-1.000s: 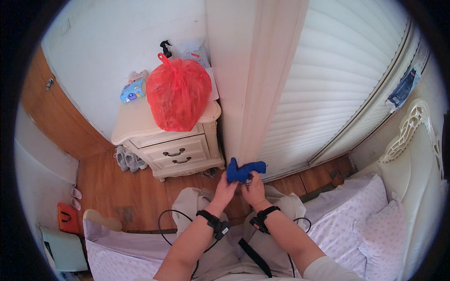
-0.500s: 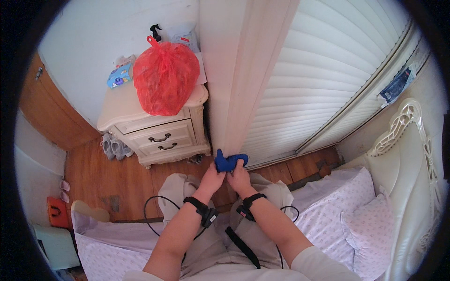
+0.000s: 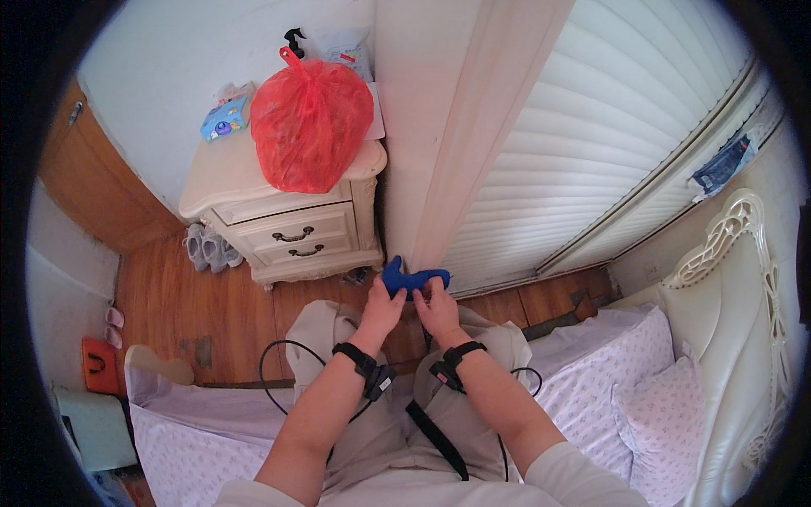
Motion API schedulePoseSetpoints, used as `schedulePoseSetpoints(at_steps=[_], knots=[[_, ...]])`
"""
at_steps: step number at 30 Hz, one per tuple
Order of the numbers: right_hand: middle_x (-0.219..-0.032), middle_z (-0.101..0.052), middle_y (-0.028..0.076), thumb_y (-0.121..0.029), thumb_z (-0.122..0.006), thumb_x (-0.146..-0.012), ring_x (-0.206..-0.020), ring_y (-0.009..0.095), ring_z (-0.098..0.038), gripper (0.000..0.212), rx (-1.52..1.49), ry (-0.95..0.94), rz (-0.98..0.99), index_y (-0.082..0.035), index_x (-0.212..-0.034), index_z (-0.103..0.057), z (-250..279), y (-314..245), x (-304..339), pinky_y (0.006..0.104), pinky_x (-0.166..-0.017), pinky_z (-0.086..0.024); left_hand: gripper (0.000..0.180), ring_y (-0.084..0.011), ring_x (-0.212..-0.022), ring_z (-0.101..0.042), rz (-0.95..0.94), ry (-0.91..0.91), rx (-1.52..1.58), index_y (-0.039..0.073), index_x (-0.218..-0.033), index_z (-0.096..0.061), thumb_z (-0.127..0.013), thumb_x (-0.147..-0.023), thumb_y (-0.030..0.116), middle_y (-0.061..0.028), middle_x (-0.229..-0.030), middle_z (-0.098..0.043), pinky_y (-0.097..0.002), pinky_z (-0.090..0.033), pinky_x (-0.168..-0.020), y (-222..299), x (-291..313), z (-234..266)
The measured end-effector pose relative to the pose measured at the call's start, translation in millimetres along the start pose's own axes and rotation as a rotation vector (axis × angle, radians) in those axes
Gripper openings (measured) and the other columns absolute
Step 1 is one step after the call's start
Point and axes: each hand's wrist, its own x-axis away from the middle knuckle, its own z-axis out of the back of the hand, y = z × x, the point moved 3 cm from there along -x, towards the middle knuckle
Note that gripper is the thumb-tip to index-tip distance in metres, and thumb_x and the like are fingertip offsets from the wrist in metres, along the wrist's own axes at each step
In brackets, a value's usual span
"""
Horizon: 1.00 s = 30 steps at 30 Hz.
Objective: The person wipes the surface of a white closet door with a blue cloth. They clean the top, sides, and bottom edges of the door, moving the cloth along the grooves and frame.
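A dark blue piece of cloth, bent like a sock [image 3: 410, 280], is held out in front of my knees. My left hand [image 3: 383, 309] pinches its left part, where one end sticks upward. On the other side my right hand [image 3: 438, 312] grips the right end with thumb and fingers. Both hands are close together, wrists wrapped in black straps with small boxes and cables. My fingers hide the lower edge of the cloth.
A cream nightstand [image 3: 283, 220] bears a red plastic bag [image 3: 311, 127], a blue tissue pack [image 3: 225, 120] and a black spray bottle top. Beyond my hands stands a white pillar beside a slatted shutter [image 3: 583, 144]. I sit on a lilac bed [image 3: 583, 372]; grey shoes [image 3: 209, 248] lie on the floor.
The blue cloth is stretched wider, and my hands have moved slightly apart. My view has shifted a little, so the nightstand and bag appear higher and further right.
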Motion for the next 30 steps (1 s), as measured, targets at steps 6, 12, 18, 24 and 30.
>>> schedulePoseSetpoints(at_steps=[6, 12, 18, 24, 30], knots=[[-0.081, -0.064, 0.019, -0.021, -0.060, -0.086, -0.078, 0.037, -0.063, 0.024, -0.188, 0.093, 0.083, -0.002, -0.098, -0.051, 6, -2, -4, 0.0430, -0.070, -0.049, 0.054, -0.0410, -0.104, -0.055, -0.023, 0.038, 0.071, -0.006, -0.122, -0.042, -0.062, -0.085, 0.028, -0.0283, -0.113, -0.055, -0.0427, -0.044, -0.090, -5, -4, 3], [-0.079, -0.063, 0.011, -0.016, -0.059, -0.089, -0.072, 0.023, -0.063, 0.016, -0.215, -0.025, -0.123, -0.001, -0.090, -0.053, -28, 78, -16, 0.0334, -0.066, -0.050, 0.052, -0.0280, -0.101, -0.056, 0.494, -0.198, 0.596, 0.007, -0.126, -0.043, -0.059, -0.088, 0.039, -0.0138, -0.115, -0.056, -0.0386, -0.046, -0.086, -11, -9, -24], [-0.082, -0.063, 0.008, -0.025, -0.051, -0.093, -0.078, 0.021, -0.062, 0.021, -1.076, -0.149, -0.427, -0.005, -0.089, -0.056, -14, 23, -12, 0.0339, -0.075, -0.049, 0.045, -0.0260, -0.103, -0.053, 0.574, -0.237, 0.794, 0.017, -0.128, -0.041, -0.054, -0.092, 0.040, -0.0099, -0.118, -0.053, -0.0434, -0.047, -0.086, -7, 2, -2], [-0.105, -0.058, 0.011, -0.042, -0.047, -0.093, -0.103, 0.024, -0.054, 0.037, -1.303, -0.204, -0.613, -0.006, -0.099, -0.054, -5, 26, -8, 0.0387, -0.092, -0.042, 0.036, -0.0254, -0.107, -0.051, 0.575, -0.240, 0.860, 0.012, -0.125, -0.040, -0.050, -0.095, 0.029, -0.0089, -0.120, -0.050, -0.0458, -0.048, -0.087, -4, 0, -13], [-0.126, -0.043, 0.015, -0.056, -0.049, -0.087, -0.115, 0.028, -0.041, 0.062, -1.334, -0.239, -0.881, -0.003, -0.120, -0.046, -22, 26, -1, 0.0413, -0.099, -0.034, 0.037, -0.0238, -0.107, -0.051, 0.590, -0.227, 0.675, 0.011, -0.124, -0.040, -0.053, -0.091, 0.022, -0.0071, -0.122, -0.049, -0.0439, -0.048, -0.083, -25, -4, -33]])
